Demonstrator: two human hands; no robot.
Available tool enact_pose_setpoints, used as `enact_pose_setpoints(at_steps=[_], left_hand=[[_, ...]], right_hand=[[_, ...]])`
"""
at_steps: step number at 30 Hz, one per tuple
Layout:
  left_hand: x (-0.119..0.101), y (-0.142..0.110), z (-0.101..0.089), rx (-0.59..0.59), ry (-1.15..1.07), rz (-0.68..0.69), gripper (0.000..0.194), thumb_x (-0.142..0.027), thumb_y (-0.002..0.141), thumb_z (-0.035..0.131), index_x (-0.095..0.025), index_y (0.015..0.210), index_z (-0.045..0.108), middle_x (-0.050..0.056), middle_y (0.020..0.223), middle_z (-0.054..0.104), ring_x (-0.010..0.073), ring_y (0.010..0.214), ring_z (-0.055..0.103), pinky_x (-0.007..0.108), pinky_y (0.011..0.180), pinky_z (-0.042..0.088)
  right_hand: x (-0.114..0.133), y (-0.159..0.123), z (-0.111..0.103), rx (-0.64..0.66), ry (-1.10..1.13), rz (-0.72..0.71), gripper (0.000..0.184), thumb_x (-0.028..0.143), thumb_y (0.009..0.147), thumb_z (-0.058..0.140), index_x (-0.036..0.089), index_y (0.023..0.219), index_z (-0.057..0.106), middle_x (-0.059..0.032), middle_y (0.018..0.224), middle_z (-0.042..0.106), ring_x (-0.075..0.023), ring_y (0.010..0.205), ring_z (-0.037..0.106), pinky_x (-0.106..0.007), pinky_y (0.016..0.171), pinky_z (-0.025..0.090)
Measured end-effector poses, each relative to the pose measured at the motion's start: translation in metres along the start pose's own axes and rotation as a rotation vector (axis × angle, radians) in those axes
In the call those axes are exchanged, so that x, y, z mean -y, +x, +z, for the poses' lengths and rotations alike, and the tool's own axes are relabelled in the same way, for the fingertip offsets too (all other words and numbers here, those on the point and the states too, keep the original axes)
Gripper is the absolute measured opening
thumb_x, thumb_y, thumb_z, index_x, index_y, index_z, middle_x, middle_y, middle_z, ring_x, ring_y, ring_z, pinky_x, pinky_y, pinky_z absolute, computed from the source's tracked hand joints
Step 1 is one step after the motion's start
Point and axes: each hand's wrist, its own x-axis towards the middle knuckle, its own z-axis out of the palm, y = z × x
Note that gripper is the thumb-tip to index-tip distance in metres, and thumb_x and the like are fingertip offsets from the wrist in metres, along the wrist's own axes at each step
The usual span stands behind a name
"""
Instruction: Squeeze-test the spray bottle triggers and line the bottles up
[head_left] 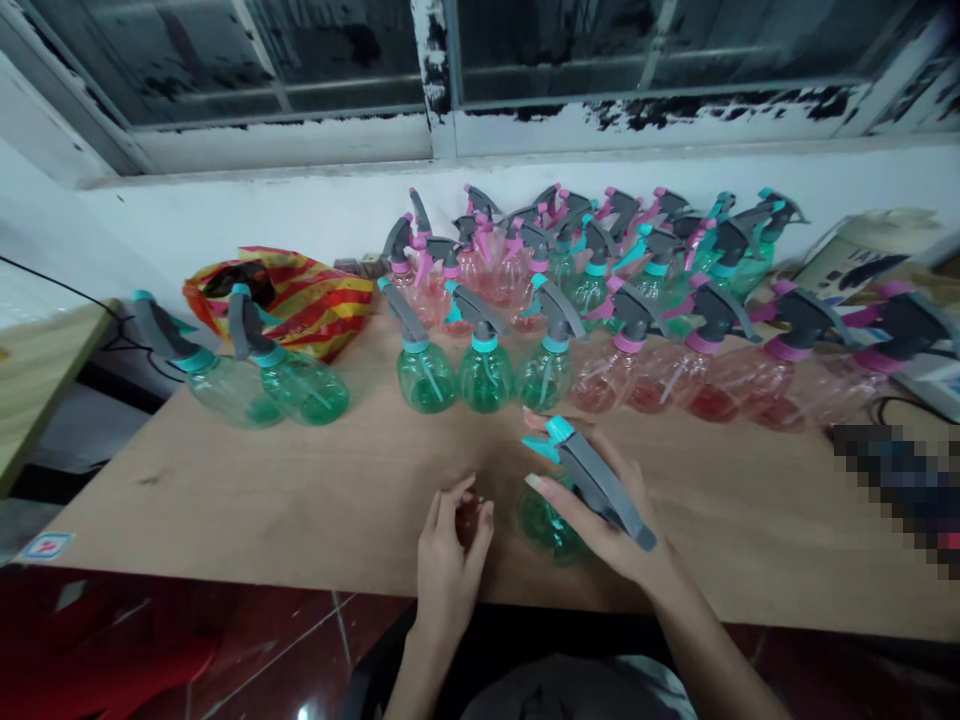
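My right hand (611, 510) is wrapped round a green spray bottle (546, 525) with a grey and teal trigger head (592, 478), holding it upright on the wooden table (300, 490) near the front edge. My left hand (450, 555) rests just to the left of the bottle with its fingers curled around something small and dark that I cannot make out. Three more green spray bottles (484, 365) stand in a row right behind my hands.
Several pink spray bottles (701, 360) stand to the right, with more pink and green ones massed behind against the white wall. Two green bottles (266, 375) stand at the left beside a red and yellow striped bag (300, 295). A window runs above.
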Motion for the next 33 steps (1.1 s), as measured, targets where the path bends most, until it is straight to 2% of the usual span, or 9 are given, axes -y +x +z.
enact_pose_setpoints(at_steps=[4,7,14,17,20,24,26,29,33], left_hand=[[0.004,0.000,0.001,-0.025,0.025,0.027,0.030,-0.035,0.093,0.055,-0.021,0.119,0.058,0.010,0.109,0.065,0.0257,0.103,0.063,0.044,0.089,0.053],[0.003,0.000,0.001,-0.019,0.079,0.077,0.030,-0.032,0.092,0.057,-0.023,0.122,0.058,0.011,0.122,0.062,0.0276,0.114,0.058,0.049,0.098,0.047],[-0.003,0.004,0.002,0.074,0.197,0.187,0.035,-0.028,0.095,0.055,-0.025,0.129,0.050,0.011,0.137,0.055,0.0276,0.122,0.054,0.051,0.103,0.045],[-0.004,0.009,0.003,0.128,0.239,0.216,0.039,-0.029,0.096,0.053,-0.025,0.134,0.046,0.012,0.144,0.048,0.0288,0.128,0.050,0.051,0.103,0.044],[-0.003,0.016,0.008,0.165,0.282,0.269,0.044,-0.030,0.098,0.049,-0.022,0.140,0.040,0.015,0.152,0.038,0.0298,0.139,0.038,0.051,0.108,0.040],[0.001,0.023,0.016,0.191,0.357,0.307,0.047,-0.032,0.100,0.045,-0.019,0.144,0.036,0.016,0.156,0.033,0.0302,0.146,0.026,0.054,0.114,0.032],[0.004,0.025,0.020,0.185,0.385,0.313,0.047,-0.032,0.100,0.045,-0.018,0.144,0.037,0.016,0.156,0.033,0.0304,0.147,0.024,0.054,0.114,0.032],[0.006,0.025,0.024,0.170,0.416,0.332,0.046,-0.029,0.099,0.045,-0.014,0.142,0.039,0.019,0.155,0.034,0.0314,0.146,0.024,0.054,0.114,0.032],[0.007,0.025,0.026,0.152,0.436,0.344,0.043,-0.025,0.098,0.045,-0.010,0.139,0.044,0.022,0.152,0.038,0.0322,0.145,0.027,0.054,0.114,0.034]], right_hand=[[-0.001,0.000,0.003,-0.029,0.013,-0.018,0.042,0.028,0.085,0.068,0.028,0.125,0.057,-0.0067,0.118,0.068,-0.0251,0.115,0.064,-0.041,0.099,0.052],[-0.002,-0.001,0.004,-0.029,0.009,-0.014,0.039,0.027,0.086,0.066,0.028,0.124,0.058,-0.0063,0.113,0.070,-0.0255,0.116,0.063,-0.042,0.100,0.051],[-0.002,0.000,0.003,0.003,0.033,-0.032,0.038,0.023,0.089,0.061,0.028,0.127,0.056,-0.0065,0.125,0.066,-0.0237,0.121,0.060,-0.040,0.105,0.048],[-0.002,0.001,0.002,0.027,0.006,-0.030,0.037,0.022,0.089,0.060,0.027,0.126,0.057,-0.0066,0.122,0.068,-0.0242,0.118,0.062,-0.041,0.104,0.048],[-0.004,0.003,0.001,0.029,-0.012,-0.025,0.035,0.022,0.089,0.060,0.027,0.124,0.058,-0.0062,0.116,0.070,-0.0238,0.111,0.066,-0.040,0.099,0.052],[-0.008,0.006,0.001,0.009,-0.048,-0.039,0.031,0.021,0.089,0.060,0.027,0.119,0.061,-0.0039,0.101,0.073,-0.0214,0.094,0.071,-0.035,0.086,0.057],[-0.009,0.007,0.001,0.016,-0.062,-0.041,0.030,0.021,0.089,0.059,0.028,0.118,0.061,-0.0034,0.101,0.073,-0.0210,0.090,0.071,-0.036,0.084,0.058],[-0.009,0.011,0.001,0.034,-0.049,-0.035,0.033,0.021,0.089,0.058,0.028,0.121,0.060,-0.0044,0.111,0.072,-0.0221,0.100,0.070,-0.038,0.092,0.055],[-0.008,0.017,0.002,0.031,-0.053,-0.049,0.032,0.019,0.089,0.058,0.026,0.119,0.062,-0.0049,0.109,0.073,-0.0218,0.103,0.070,-0.036,0.095,0.055]])
